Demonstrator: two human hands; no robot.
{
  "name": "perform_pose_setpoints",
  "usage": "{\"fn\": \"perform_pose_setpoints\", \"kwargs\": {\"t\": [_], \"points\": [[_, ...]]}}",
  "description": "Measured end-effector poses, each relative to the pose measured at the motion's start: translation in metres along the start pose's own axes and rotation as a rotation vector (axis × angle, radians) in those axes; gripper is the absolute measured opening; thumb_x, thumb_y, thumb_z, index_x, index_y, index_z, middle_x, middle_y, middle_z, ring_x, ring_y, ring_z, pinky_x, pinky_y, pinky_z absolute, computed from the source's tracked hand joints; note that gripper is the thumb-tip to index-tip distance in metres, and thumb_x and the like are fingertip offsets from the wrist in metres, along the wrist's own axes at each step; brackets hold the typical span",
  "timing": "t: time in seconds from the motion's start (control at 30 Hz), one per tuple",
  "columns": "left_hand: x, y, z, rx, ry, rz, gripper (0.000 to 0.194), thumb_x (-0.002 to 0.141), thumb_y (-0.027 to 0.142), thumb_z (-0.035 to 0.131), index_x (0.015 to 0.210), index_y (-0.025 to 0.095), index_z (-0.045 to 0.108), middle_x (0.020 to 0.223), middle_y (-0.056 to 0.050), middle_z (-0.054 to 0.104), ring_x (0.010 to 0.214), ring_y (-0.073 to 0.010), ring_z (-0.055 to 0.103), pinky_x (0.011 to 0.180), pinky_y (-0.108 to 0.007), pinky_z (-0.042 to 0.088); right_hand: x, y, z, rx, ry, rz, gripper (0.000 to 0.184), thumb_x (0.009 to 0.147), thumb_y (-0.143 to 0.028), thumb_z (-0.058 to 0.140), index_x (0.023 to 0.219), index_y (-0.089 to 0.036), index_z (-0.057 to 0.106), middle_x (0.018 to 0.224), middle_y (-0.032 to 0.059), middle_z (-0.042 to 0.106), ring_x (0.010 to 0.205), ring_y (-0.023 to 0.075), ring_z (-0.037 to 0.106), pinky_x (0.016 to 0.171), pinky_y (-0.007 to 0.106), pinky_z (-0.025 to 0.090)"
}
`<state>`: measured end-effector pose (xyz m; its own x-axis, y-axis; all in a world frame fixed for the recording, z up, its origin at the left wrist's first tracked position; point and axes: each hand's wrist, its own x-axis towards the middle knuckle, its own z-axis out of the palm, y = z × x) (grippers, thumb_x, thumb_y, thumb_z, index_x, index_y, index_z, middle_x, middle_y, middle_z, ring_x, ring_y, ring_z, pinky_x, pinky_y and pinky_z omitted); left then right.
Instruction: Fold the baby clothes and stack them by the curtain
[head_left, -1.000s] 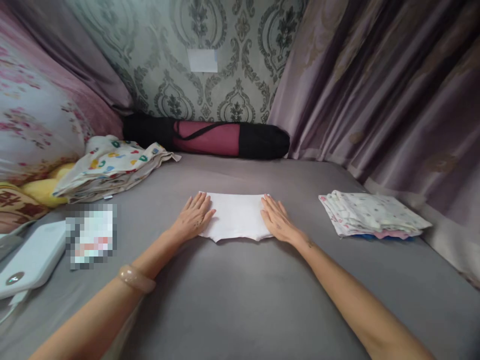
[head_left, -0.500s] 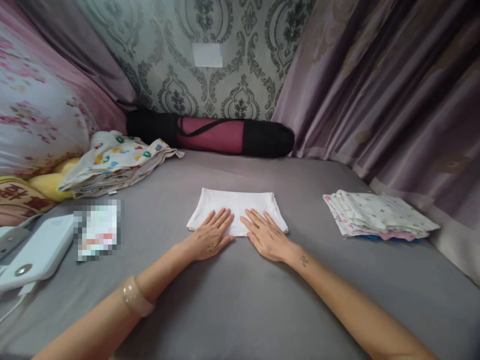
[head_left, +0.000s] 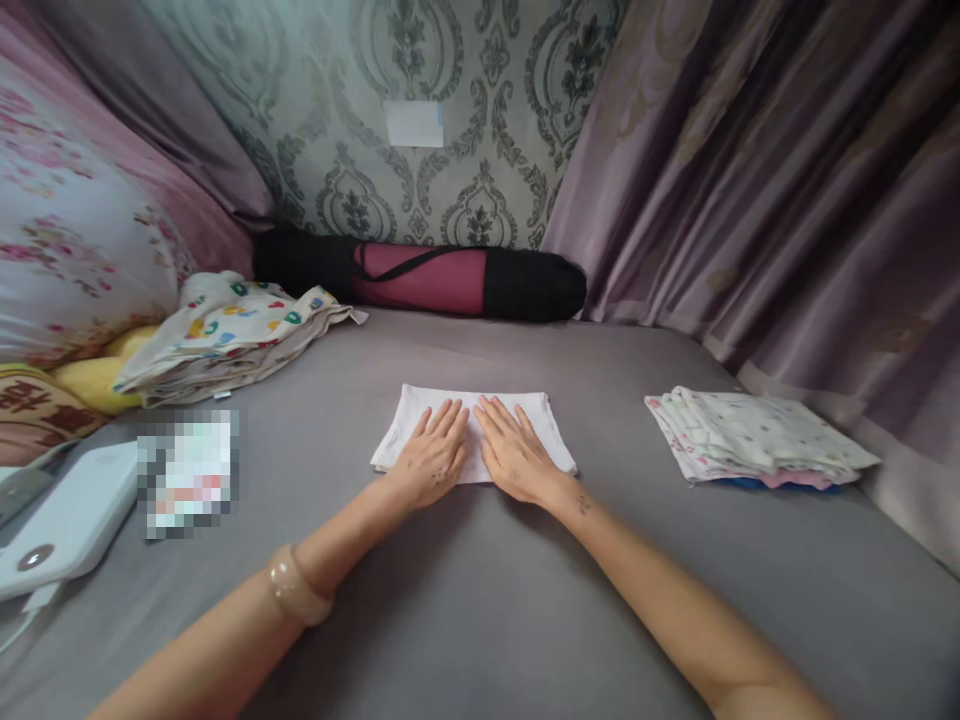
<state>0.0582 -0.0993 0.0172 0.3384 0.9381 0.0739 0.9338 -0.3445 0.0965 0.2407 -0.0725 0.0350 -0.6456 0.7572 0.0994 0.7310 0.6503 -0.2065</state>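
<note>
A folded white cloth (head_left: 544,425) lies flat on the grey sheet (head_left: 480,600) in the middle of the bed. My left hand (head_left: 431,460) rests palm down on the cloth's left half, fingers stretched out. My right hand (head_left: 514,455) lies flat beside it on the cloth's middle, fingers also extended. The two hands sit close together, almost touching. Neither hand holds anything. A pale bangle (head_left: 296,598) circles my left wrist.
A stack of folded patterned cloths (head_left: 757,435) lies at the right near the curtain. A heap of letter-print fabric (head_left: 232,335) sits at the left by pillows. A black-and-maroon roll bag (head_left: 420,280) lies along the back wall. A white device (head_left: 60,520) is at the near left.
My hands were at the cloth's two side edges; they came toward the near edge and have now slid forward onto the cloth's middle, side by side. The cloth looks flatter and shorter.
</note>
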Motion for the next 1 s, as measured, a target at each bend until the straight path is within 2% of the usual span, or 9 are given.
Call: {"fn": "perform_pose_setpoints", "kwargs": {"t": [0.17,0.27,0.37,0.43,0.53,0.67,0.77,0.9,1.0], "points": [[0.013,0.001,0.006,-0.006,-0.026,0.018,0.057,0.098,0.037,0.016,0.144,0.009,0.036,0.152,-0.015,0.034,0.142,-0.0255,0.027,0.115,-0.045,0.023,0.017,0.007,0.008,0.011,-0.050,0.051,0.056,0.096,-0.031,0.024,0.147,-0.008,0.033,0.154,0.0128,0.028,0.144,0.0241,0.021,0.117,0.048,0.013],[0.022,-0.005,0.004,-0.007,0.011,-0.055,0.057,0.099,0.037,0.015,0.144,0.010,0.035,0.153,-0.015,0.032,0.143,-0.0255,0.024,0.115,-0.045,0.023,0.025,0.011,0.009,0.005,0.004,0.068,0.057,0.096,-0.032,0.024,0.147,-0.008,0.031,0.155,0.0123,0.025,0.145,0.0242,0.017,0.118,0.048,0.011],[0.031,-0.012,0.005,-0.003,-0.031,-0.072,0.055,0.098,0.037,0.018,0.143,0.011,0.037,0.152,-0.014,0.033,0.143,-0.0264,0.024,0.115,-0.046,0.022,0.030,0.014,0.010,0.038,-0.060,0.067,0.057,0.097,-0.034,0.024,0.146,-0.008,0.034,0.154,0.0120,0.029,0.144,0.0252,0.021,0.117,0.049,0.013],[0.034,-0.017,0.006,-0.004,-0.019,-0.094,0.056,0.098,0.038,0.018,0.143,0.012,0.038,0.152,-0.014,0.033,0.143,-0.0262,0.024,0.115,-0.045,0.022,0.032,0.016,0.012,0.050,-0.052,0.082,0.057,0.097,-0.034,0.023,0.146,-0.008,0.034,0.154,0.0117,0.029,0.143,0.0246,0.021,0.117,0.049,0.012],[0.035,-0.027,0.008,0.003,0.029,-0.154,0.058,0.099,0.041,0.017,0.143,0.010,0.038,0.152,-0.016,0.032,0.143,-0.0285,0.022,0.115,-0.049,0.020,0.032,0.022,0.013,0.042,0.000,0.140,0.058,0.097,-0.034,0.022,0.148,-0.008,0.031,0.155,0.0122,0.026,0.145,0.0235,0.017,0.117,0.048,0.009],[0.033,-0.038,0.009,-0.016,-0.015,-0.149,0.060,0.098,0.045,0.019,0.142,0.010,0.039,0.151,-0.018,0.034,0.142,-0.0305,0.025,0.113,-0.054,0.021,0.030,0.031,0.012,0.067,-0.063,0.173,0.060,0.098,-0.039,0.020,0.148,-0.008,0.030,0.156,0.0125,0.024,0.145,0.0234,0.016,0.117,0.047,0.010],[0.031,-0.043,0.007,0.016,0.034,-0.192,0.061,0.098,0.044,0.017,0.142,0.008,0.038,0.152,-0.019,0.032,0.143,-0.0302,0.023,0.114,-0.053,0.019,0.028,0.038,0.012,0.044,-0.009,0.236,0.061,0.098,-0.039,0.018,0.149,-0.006,0.027,0.157,0.0139,0.021,0.146,0.0228,0.011,0.118,0.046,0.006],[0.027,-0.047,0.004,0.018,-0.039,-0.199,0.065,0.098,0.046,0.016,0.143,0.004,0.035,0.152,-0.019,0.032,0.142,-0.0307,0.024,0.114,-0.050,0.021,0.023,0.049,0.010,0.037,-0.041,0.239,0.062,0.098,-0.041,0.018,0.148,-0.006,0.028,0.156,0.0142,0.021,0.146,0.0225,0.013,0.118,0.046,0.005],[0.024,-0.051,0.004,0.046,0.014,-0.218,0.065,0.098,0.047,0.015,0.144,0.006,0.034,0.153,-0.017,0.030,0.144,-0.0295,0.020,0.116,-0.049,0.018,0.018,0.057,0.007,0.000,0.022,0.279,0.063,0.099,-0.041,0.016,0.149,-0.004,0.025,0.157,0.0145,0.016,0.146,0.0233,0.009,0.118,0.047,0.004]]}}
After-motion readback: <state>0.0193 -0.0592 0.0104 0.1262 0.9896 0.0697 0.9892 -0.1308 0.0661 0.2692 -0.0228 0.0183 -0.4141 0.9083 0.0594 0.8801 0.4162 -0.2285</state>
